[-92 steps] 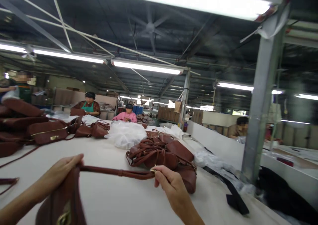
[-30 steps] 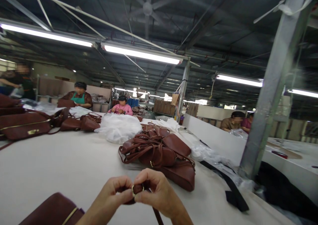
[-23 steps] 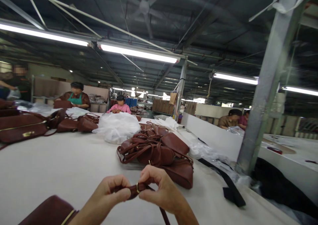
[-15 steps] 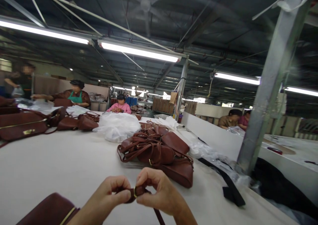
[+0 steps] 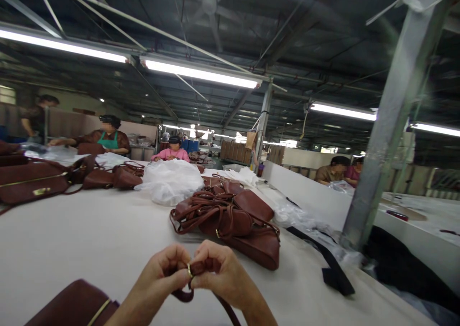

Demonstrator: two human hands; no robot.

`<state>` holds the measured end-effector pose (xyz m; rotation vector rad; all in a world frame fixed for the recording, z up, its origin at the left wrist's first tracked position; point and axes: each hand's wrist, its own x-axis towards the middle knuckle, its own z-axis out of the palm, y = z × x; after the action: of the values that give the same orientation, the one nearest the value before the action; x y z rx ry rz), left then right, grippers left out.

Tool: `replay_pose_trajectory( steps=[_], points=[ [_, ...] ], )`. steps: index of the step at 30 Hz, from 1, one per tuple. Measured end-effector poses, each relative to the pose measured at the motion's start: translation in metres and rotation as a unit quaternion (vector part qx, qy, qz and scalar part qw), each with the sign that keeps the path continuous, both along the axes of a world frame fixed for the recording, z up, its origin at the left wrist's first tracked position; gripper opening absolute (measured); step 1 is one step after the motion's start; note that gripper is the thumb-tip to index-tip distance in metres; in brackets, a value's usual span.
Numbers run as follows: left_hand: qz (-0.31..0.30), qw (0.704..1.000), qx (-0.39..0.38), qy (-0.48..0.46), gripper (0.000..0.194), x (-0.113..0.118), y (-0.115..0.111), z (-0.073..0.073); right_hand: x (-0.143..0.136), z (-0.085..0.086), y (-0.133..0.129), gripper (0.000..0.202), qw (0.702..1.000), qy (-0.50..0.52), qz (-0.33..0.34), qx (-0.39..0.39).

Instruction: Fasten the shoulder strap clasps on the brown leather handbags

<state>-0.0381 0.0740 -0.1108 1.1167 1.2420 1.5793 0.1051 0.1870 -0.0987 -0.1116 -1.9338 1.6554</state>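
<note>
Low in the middle of the view, my left hand (image 5: pixel 160 278) and my right hand (image 5: pixel 223 275) meet, fingertips pinched together on a brown leather strap (image 5: pixel 196 268) with a small gold ring at the pinch. A loop of the strap hangs below my fingers. The brown bag (image 5: pixel 72 307) the strap seems to belong to lies at the bottom left, under my left forearm, with a gold trim line on it.
A pile of brown bags (image 5: pixel 230 220) lies just beyond my hands on the white table (image 5: pixel 89 239). More bags (image 5: pixel 36 182) and white plastic (image 5: pixel 170 182) lie farther back. Black straps (image 5: pixel 332 268) trail at the right near a steel post (image 5: pixel 381 139). Other people work at the far end.
Three seconds ago my hands held the strap stretched wide apart; they have since come together on the ring. In the last half second they rose slightly and a strap loop formed below.
</note>
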Motion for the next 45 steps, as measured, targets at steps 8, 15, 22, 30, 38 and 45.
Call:
replay_pose_trajectory(
  steps=[8, 15, 22, 30, 38, 45],
  points=[
    [-0.073, 0.996, 0.018, 0.045, 0.043, -0.018, 0.001, 0.003, 0.010, 0.009, 0.008, 0.043, 0.999, 0.020, 0.013, -0.039],
    [-0.070, 0.997, -0.013, 0.011, 0.043, -0.018, 0.004, -0.004, 0.007, 0.004, 0.007, 0.041, 1.000, -0.021, 0.010, -0.015],
    [-0.038, 0.998, 0.003, -0.043, 0.039, -0.007, 0.004, -0.006, -0.003, -0.009, 0.005, 0.039, 0.999, -0.029, 0.005, -0.020],
    [0.010, 0.990, 0.028, -0.134, 0.044, 0.001, 0.012, -0.019, -0.009, -0.015, 0.008, 0.031, 0.998, -0.034, -0.003, -0.046],
    [-0.047, 0.998, -0.020, 0.046, 0.042, -0.033, 0.015, -0.027, -0.008, -0.014, 0.012, 0.024, 0.998, 0.003, 0.003, -0.061],
    [-0.012, 0.999, 0.012, 0.050, 0.034, -0.024, 0.013, -0.020, -0.012, -0.017, 0.008, 0.039, 0.994, 0.007, 0.050, -0.092]
  ],
)
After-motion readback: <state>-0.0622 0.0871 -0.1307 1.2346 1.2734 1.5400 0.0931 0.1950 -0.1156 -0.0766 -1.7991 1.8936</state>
